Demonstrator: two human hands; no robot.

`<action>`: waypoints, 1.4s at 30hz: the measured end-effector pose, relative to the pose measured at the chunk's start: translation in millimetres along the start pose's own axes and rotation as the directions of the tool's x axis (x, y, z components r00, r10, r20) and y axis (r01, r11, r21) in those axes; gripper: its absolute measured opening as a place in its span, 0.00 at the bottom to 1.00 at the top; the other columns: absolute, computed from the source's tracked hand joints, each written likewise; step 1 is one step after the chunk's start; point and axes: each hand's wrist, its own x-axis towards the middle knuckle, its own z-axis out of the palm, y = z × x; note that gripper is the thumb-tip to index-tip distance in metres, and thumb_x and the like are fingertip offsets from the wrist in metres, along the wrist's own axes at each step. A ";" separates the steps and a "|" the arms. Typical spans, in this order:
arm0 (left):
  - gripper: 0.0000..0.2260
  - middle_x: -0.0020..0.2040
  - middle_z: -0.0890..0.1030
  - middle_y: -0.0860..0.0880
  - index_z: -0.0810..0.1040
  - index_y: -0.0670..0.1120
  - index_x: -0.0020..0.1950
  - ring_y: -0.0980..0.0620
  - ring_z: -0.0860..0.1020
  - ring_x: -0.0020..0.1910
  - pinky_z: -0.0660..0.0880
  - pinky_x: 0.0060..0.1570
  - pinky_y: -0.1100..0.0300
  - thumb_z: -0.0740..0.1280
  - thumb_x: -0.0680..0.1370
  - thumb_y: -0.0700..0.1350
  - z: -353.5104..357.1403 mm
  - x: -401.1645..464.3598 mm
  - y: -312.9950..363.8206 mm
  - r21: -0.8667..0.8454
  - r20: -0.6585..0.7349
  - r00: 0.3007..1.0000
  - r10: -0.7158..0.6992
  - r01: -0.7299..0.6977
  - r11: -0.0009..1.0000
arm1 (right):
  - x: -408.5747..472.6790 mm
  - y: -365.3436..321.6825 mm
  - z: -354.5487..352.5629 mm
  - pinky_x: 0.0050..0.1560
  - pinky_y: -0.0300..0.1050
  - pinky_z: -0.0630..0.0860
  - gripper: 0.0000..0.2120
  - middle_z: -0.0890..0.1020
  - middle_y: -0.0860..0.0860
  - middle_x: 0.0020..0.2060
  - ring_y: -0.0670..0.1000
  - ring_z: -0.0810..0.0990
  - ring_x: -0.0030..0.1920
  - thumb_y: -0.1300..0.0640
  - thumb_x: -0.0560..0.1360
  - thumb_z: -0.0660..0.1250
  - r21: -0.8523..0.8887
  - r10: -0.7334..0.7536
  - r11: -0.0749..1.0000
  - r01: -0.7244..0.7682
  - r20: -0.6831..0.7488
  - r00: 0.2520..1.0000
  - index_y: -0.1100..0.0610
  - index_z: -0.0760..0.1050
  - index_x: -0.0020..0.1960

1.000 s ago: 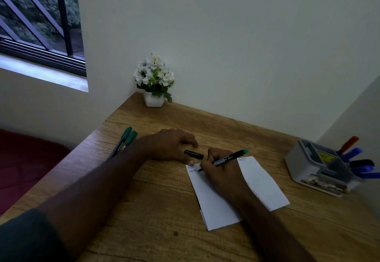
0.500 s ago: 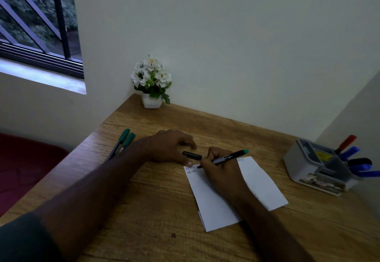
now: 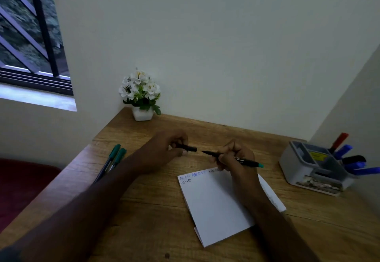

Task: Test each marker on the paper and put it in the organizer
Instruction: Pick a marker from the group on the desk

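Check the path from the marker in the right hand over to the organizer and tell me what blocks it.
Nothing visible does. The right hand holds the marker above the paper, and only bare table lies between it and the organizer. The left hand still holds the cap, so the marker is uncapped.

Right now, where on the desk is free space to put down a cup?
Bare wood lies between the flower pot and the organizer, and in front of the paper. The middle is crowded: left hand, right hand, two pens.

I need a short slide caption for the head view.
Left hand brings cap toward marker held by right hand above paper.
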 end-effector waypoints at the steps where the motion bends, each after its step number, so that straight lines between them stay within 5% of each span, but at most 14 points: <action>1: 0.06 0.43 0.82 0.50 0.79 0.50 0.49 0.55 0.79 0.42 0.74 0.44 0.62 0.71 0.75 0.40 0.4 0.1 2.1 -0.056 -0.014 1.000 0.013 -0.013 0.998 | 0.9 1.2 -1.3 0.38 0.41 0.76 0.02 0.83 0.53 0.35 0.49 0.79 0.35 0.62 0.70 0.66 0.005 -0.015 1.000 0.015 -0.020 1.000 0.59 0.77 0.39; 5: 0.04 0.41 0.83 0.44 0.81 0.44 0.51 0.44 0.82 0.38 0.78 0.44 0.53 0.70 0.76 0.38 3.0 1.0 6.6 -0.197 0.004 0.999 0.048 -0.046 0.979 | 1.2 2.8 -2.5 0.38 0.40 0.74 0.05 0.80 0.52 0.33 0.47 0.78 0.34 0.61 0.70 0.67 0.057 -0.045 0.997 0.048 -0.044 0.998 0.60 0.78 0.37; 10: 0.04 0.40 0.84 0.49 0.81 0.43 0.51 0.49 0.82 0.39 0.76 0.45 0.61 0.69 0.77 0.38 3.3 0.8 8.1 -0.229 0.021 0.997 0.068 -0.061 0.971 | 3.0 5.1 -1.5 0.38 0.43 0.73 0.06 0.81 0.54 0.31 0.49 0.78 0.34 0.61 0.71 0.67 0.114 -0.057 0.991 0.063 -0.055 0.997 0.56 0.78 0.36; 15: 0.05 0.40 0.84 0.52 0.81 0.40 0.52 0.48 0.82 0.39 0.77 0.45 0.60 0.68 0.77 0.36 3.8 0.0 10.8 -0.286 0.040 0.996 0.075 -0.061 0.956 | 3.4 5.9 -0.7 0.39 0.44 0.72 0.05 0.80 0.54 0.31 0.49 0.78 0.34 0.59 0.70 0.69 0.140 -0.046 0.989 0.050 -0.029 0.999 0.55 0.78 0.35; 19: 0.06 0.41 0.85 0.48 0.81 0.40 0.53 0.47 0.83 0.40 0.77 0.46 0.59 0.69 0.77 0.36 3.3 -0.7 11.3 -0.313 0.059 0.997 0.052 -0.031 0.949 | 2.7 6.1 -2.4 0.38 0.46 0.71 0.06 0.81 0.57 0.32 0.54 0.77 0.35 0.55 0.68 0.71 0.191 -0.025 0.981 0.024 0.003 1.000 0.56 0.78 0.37; 25: 0.05 0.41 0.83 0.44 0.81 0.39 0.52 0.46 0.81 0.39 0.77 0.46 0.56 0.68 0.77 0.36 9.2 -1.8 21.9 -0.365 0.122 0.990 0.075 -0.025 0.931 | -0.9 2.9 1.8 0.34 0.48 0.71 0.08 0.84 0.61 0.35 0.55 0.77 0.31 0.61 0.75 0.71 0.159 -0.024 0.987 0.010 0.089 0.996 0.63 0.74 0.42; 30: 0.04 0.41 0.84 0.39 0.81 0.36 0.50 0.46 0.79 0.33 0.75 0.37 0.64 0.68 0.77 0.34 11.3 -4.0 25.9 -0.413 0.100 0.995 0.016 0.027 0.910 | 1.7 3.1 3.8 0.35 0.45 0.70 0.12 0.78 0.53 0.29 0.50 0.74 0.31 0.57 0.72 0.76 0.121 -0.019 0.993 0.012 0.055 0.998 0.51 0.77 0.33; 38: 0.04 0.40 0.83 0.35 0.80 0.32 0.49 0.42 0.79 0.32 0.78 0.37 0.55 0.69 0.76 0.33 9.9 -5.8 29.5 -0.479 0.077 0.997 0.005 0.032 0.877 | 5.2 10.7 5.5 0.33 0.48 0.69 0.16 0.77 0.59 0.30 0.57 0.72 0.32 0.53 0.70 0.77 0.239 0.005 0.970 -0.037 0.133 0.991 0.61 0.73 0.37; 42: 0.04 0.40 0.83 0.36 0.81 0.33 0.48 0.42 0.81 0.33 0.79 0.39 0.55 0.68 0.76 0.33 11.0 -5.3 32.9 -0.496 0.035 0.999 -0.008 0.024 0.868 | 9.8 8.2 5.6 0.31 0.46 0.70 0.11 0.77 0.58 0.30 0.55 0.73 0.31 0.54 0.68 0.77 0.300 0.004 0.953 -0.048 0.147 0.989 0.54 0.75 0.36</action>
